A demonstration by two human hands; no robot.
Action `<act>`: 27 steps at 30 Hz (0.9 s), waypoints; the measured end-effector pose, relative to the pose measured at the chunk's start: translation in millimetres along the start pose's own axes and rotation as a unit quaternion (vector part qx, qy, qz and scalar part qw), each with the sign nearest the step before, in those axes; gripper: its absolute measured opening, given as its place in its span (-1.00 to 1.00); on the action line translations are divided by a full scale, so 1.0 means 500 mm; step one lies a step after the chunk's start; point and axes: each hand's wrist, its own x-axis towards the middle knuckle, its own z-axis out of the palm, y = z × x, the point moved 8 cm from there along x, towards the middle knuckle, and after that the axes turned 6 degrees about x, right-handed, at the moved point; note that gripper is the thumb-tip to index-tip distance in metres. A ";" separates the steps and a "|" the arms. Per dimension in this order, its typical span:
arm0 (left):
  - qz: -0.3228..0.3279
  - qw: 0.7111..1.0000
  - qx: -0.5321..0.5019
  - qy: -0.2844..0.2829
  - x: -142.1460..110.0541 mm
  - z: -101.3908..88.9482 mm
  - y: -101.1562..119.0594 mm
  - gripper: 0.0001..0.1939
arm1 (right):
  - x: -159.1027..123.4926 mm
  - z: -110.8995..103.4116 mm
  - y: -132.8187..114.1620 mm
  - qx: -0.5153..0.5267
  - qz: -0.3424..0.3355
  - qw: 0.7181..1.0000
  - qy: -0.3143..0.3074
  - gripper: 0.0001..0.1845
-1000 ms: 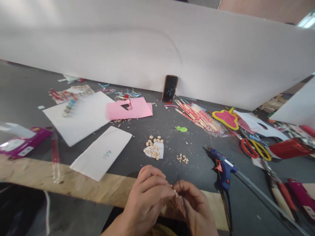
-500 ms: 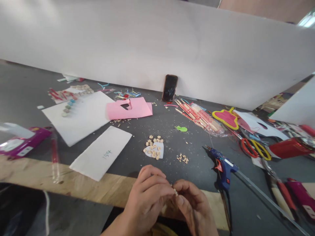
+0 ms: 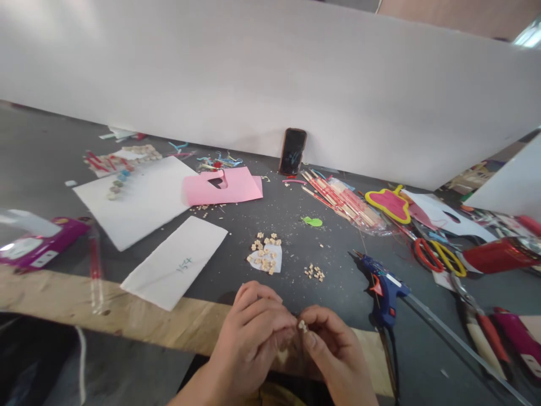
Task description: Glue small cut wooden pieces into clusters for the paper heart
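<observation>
My right hand (image 3: 332,352) pinches a small pale flower-shaped cluster of wooden bits (image 3: 303,326) between thumb and forefinger, above the table's front edge. Close beside it on the left, my left hand (image 3: 256,332) is closed with its fingers curled; anything within them is hidden. Beyond the hands, several similar flower-shaped clusters (image 3: 261,260) lie on and around a small white paper piece (image 3: 278,259). A little pile of loose wooden bits (image 3: 314,273) sits to the right of it. Farther right rests a blue glue gun (image 3: 382,287) with a long glue stick in its back.
A white card (image 3: 175,265) and pink paper (image 3: 240,192) lie left of centre. A phone (image 3: 293,151) leans against the white panel (image 3: 236,73). Red-wrapped sticks (image 3: 333,197), scissors (image 3: 439,256) and a red can (image 3: 501,255) are at right; a purple glue gun (image 3: 46,242) lies at left.
My left fingertips have drawn slightly away from the small cluster, so more of it shows in my right hand's pinch. The things on the table stay where they were.
</observation>
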 end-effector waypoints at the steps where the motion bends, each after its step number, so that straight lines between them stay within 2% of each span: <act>1: -0.002 1.000 0.000 0.000 0.000 0.000 -0.001 -0.85 | 0.000 0.000 0.000 -0.012 0.002 1.000 -0.001 -0.85; 8: -0.016 1.000 0.002 0.007 -0.002 -0.001 -0.007 -0.86 | 0.003 0.014 -0.002 -0.074 0.025 0.997 -0.024 -0.79; 17: -0.023 1.000 0.020 0.001 -0.007 -0.001 -0.015 -0.87 | 0.002 0.010 0.022 -0.058 0.069 0.996 -0.008 -0.77; 21: -0.028 0.999 0.034 0.000 -0.003 -0.003 -0.015 -0.86 | 0.004 0.010 0.026 -0.056 0.069 0.996 0.005 -0.72; 23: -0.033 0.998 0.047 -0.003 -0.002 -0.002 -0.021 -0.86 | 0.007 0.004 0.021 -0.101 0.053 0.994 -0.001 -0.71; 25: -0.040 0.997 0.074 -0.004 -0.004 -0.001 -0.031 -0.86 | 0.012 -0.015 0.001 -0.201 0.003 0.980 0.004 -0.73; 27: -0.048 0.993 0.111 -0.008 -0.008 0.004 -0.044 -0.85 | 0.017 -0.042 -0.030 -0.338 -0.073 0.938 0.026 -0.77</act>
